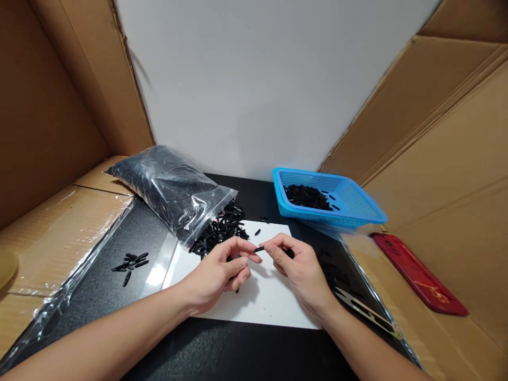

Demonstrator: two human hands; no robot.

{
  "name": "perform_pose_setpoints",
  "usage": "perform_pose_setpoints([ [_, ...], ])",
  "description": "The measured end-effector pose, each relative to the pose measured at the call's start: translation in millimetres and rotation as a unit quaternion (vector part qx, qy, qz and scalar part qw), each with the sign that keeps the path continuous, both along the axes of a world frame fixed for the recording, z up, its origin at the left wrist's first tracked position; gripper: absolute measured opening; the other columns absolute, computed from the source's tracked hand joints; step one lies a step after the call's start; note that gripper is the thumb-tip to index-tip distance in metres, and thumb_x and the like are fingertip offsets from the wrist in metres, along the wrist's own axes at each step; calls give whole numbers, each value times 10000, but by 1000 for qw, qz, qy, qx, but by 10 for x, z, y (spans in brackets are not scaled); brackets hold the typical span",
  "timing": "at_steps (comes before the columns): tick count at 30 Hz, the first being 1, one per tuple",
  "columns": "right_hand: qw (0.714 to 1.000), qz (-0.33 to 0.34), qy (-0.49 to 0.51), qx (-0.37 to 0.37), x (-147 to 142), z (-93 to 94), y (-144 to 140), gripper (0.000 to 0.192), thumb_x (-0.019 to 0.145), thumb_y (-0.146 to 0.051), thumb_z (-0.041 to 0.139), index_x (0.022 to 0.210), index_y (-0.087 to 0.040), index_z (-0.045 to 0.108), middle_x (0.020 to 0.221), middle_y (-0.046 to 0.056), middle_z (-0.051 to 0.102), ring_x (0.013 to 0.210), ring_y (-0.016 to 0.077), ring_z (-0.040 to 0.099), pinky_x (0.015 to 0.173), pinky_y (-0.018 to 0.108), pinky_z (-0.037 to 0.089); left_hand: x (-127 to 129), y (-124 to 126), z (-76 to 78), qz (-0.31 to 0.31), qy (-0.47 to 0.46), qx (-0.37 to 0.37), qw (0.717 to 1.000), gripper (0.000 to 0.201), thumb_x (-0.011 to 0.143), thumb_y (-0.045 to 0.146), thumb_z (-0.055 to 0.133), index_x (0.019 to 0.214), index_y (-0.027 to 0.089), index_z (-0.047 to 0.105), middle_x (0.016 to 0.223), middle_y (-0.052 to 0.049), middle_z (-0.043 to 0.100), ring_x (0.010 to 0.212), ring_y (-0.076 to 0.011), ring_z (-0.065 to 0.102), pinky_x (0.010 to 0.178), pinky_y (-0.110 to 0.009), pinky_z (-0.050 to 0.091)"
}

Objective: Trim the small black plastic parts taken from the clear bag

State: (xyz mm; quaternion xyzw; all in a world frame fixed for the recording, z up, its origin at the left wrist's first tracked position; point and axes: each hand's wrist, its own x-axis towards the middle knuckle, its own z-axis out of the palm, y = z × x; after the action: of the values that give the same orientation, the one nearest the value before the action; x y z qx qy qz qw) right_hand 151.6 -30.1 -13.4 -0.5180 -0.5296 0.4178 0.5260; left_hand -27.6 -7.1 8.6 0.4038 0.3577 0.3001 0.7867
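Note:
A small black strip, whose exact kind I cannot make out, is pinched in the thumb and finger of my right hand. More black shows under that hand's curled fingers. My left hand is loosely curled, thumb apart from the fingers, and its fingertips meet the strip's left end. Both hands are over a white sheet. Behind my left hand a pile of black strips spills at the mouth of a clear plastic bag full of dark pieces. One loose strip lies on the sheet.
A blue basket at the back right contains black strips. Several strips lie on the black table at left. Metal tweezers and a red case are at right. Cardboard walls stand at the sides.

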Motion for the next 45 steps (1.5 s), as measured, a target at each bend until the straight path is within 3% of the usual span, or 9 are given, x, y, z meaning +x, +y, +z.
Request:
perform_pose_setpoints([
  [9, 1000, 0, 28, -9, -9, 6, 0, 305, 796, -458, 731, 693, -176, 679, 504, -62, 382, 461, 84, 273, 421, 240, 198, 7, 4, -16, -6, 16, 32, 999, 278, 837, 367, 686, 958, 159, 546, 708, -30, 703, 416, -30, 339, 421, -193, 190],
  [13, 987, 24, 145, -69, -39, 58, -8, 300, 789, -439, 729, 696, -182, 606, 479, -91, 357, 419, 53, 221, 406, 208, 152, -5, 22, -29, -6, 52, 64, 997, 275, 840, 409, 665, 831, 149, 577, 654, -27, 684, 401, -33, 324, 410, -209, 162],
  [18, 945, 103, 274, -145, -42, 121, 8, 372, 833, -474, 629, 641, -192, 479, 510, -57, 509, 364, 31, 222, 383, 192, 165, -10, 40, -12, 1, 72, 68, 995, 392, 841, 361, 648, 1129, 97, 677, 701, -3, 640, 440, -36, 327, 437, -221, 218],
  [21, 969, 87, 196, -125, -37, 91, 23, 329, 839, -479, 651, 709, -196, 547, 499, -74, 477, 377, 45, 222, 384, 196, 156, -5, 34, 2, -3, 63, 55, 996, 472, 825, 312, 658, 1248, 102, 641, 795, -16, 638, 484, -40, 342, 443, -225, 211],
  [24, 997, 58, 42, -33, -42, 55, 16, 191, 831, -380, 681, 887, -198, 689, 534, -62, 493, 465, 93, 385, 457, 215, 307, -3, 18, 5, -10, 55, 66, 996, 575, 840, 292, 644, 1379, 125, 537, 820, -19, 638, 503, -50, 355, 453, -230, 216],
  [29, 992, 64, -100, 36, -60, 70, -23, 180, 872, -277, 611, 947, -201, 755, 627, -10, 656, 613, 150, 572, 644, 270, 452, -11, -6, 8, -23, 44, 73, 996, 712, 853, 307, 654, 1488, 179, 359, 796, 1, 625, 508, -61, 366, 458, -232, 196],
  [39, 996, 31, -72, 34, -22, 63, 7, 172, 847, -310, 648, 889, -207, 779, 859, 53, 772, 782, 210, 672, 736, 314, 497, -30, 19, -14, -25, 63, 58, 996, 610, 737, 92, 552, 1333, 219, 536, 934, -3, 600, 513, -50, 373, 478, -239, 231],
  [42, 999, 20, -41, 15, -20, 70, 13, 173, 841, -323, 663, 886, -210, 786, 820, 44, 748, 761, 196, 643, 728, 311, 486, -16, 18, 2, -29, 57, 41, 997, 550, 722, 83, 549, 1260, 189, 585, 930, -17, 601, 555, -60, 413, 505, -234, 268],
  [45, 1000, 6, -14, -17, -17, 69, 12, 191, 838, -353, 674, 887, -209, 790, 660, 10, 652, 599, 146, 536, 578, 272, 427, -6, 3, 10, -38, 44, 19, 998, 454, 762, 114, 594, 1214, 164, 593, 915, -41, 627, 602, -75, 468, 545, -231, 308],
])
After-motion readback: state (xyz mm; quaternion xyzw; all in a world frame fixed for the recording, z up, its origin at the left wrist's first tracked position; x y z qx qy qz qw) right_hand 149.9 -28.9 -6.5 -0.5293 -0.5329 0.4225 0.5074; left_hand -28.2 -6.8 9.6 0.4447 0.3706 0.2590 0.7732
